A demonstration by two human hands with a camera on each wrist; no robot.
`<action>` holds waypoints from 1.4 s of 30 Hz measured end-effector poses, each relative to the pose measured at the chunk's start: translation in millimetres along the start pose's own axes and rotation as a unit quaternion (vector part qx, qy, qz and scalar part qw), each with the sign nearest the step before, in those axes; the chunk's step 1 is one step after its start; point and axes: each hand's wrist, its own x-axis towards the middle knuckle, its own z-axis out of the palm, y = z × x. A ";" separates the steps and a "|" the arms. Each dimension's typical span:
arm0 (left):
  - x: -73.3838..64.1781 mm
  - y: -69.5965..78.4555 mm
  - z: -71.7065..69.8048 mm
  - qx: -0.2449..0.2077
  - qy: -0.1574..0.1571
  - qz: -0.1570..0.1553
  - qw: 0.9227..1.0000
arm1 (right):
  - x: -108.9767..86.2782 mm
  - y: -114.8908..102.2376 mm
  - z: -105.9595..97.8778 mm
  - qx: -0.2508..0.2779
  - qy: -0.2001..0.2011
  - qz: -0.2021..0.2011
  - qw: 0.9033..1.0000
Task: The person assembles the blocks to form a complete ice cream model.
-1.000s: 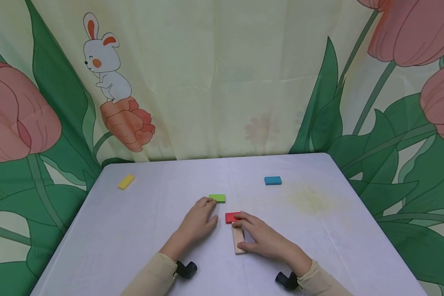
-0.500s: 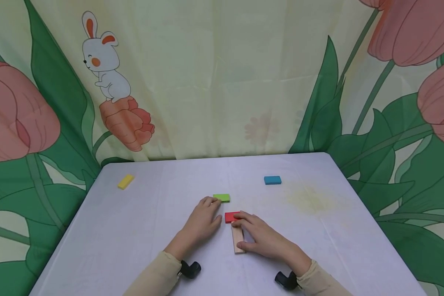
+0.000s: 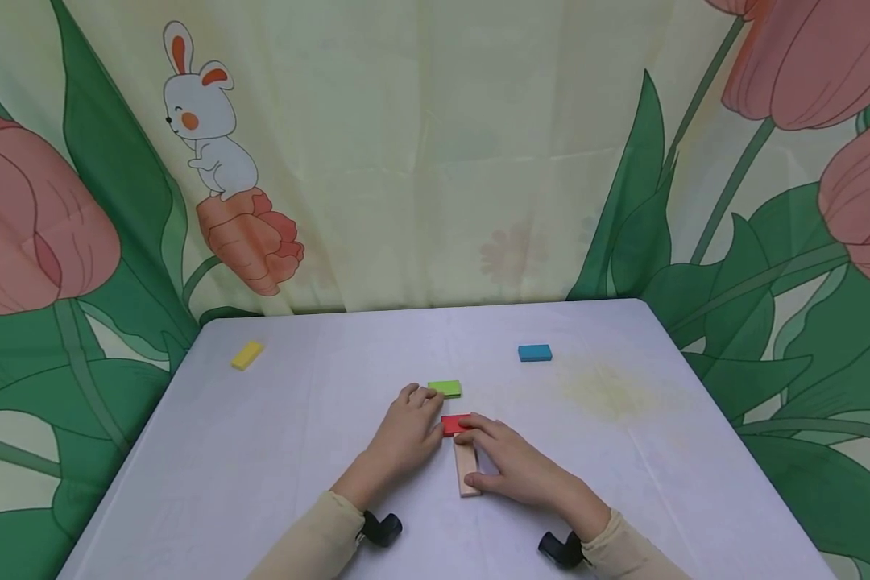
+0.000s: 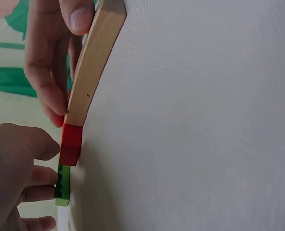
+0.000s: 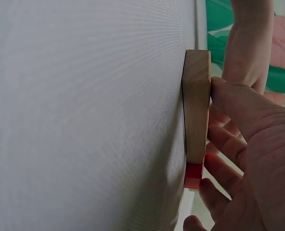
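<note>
In the head view a green block (image 3: 445, 389) lies flat on the table, and the fingertips of my left hand (image 3: 404, 431) touch its left near side. Just below it sits a red block (image 3: 453, 425), end to end with a plain wooden block (image 3: 466, 467) that points toward me. My right hand (image 3: 515, 459) rests over these two, its fingers at the red block and the far end of the wood, its thumb on the wood's near part. In the left wrist view the left thumb is right at the red block (image 4: 71, 144).
A yellow block (image 3: 247, 355) lies at the table's far left, and a blue block (image 3: 535, 353) at the back right. The white-covered table (image 3: 225, 451) ends at a printed curtain (image 3: 435, 161) behind it. Faint yellow stains mark the cloth at right.
My left hand has slid the green block to the right along the table, bringing it above the red one. The right hand and its two blocks have stayed in place.
</note>
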 end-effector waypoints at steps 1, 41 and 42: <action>0.2 0.8 0.4 -0.001 0.000 0.001 1.000 | 0.0 -0.1 -0.2 -0.001 0.000 0.000 1.000; -2.6 0.6 9.6 -0.495 0.036 -0.187 0.848 | 27.8 -11.6 -15.8 0.302 0.135 0.156 0.931; -2.5 0.1 9.4 -0.497 0.034 -0.186 0.847 | 30.8 -8.5 -16.5 0.324 0.131 0.166 0.922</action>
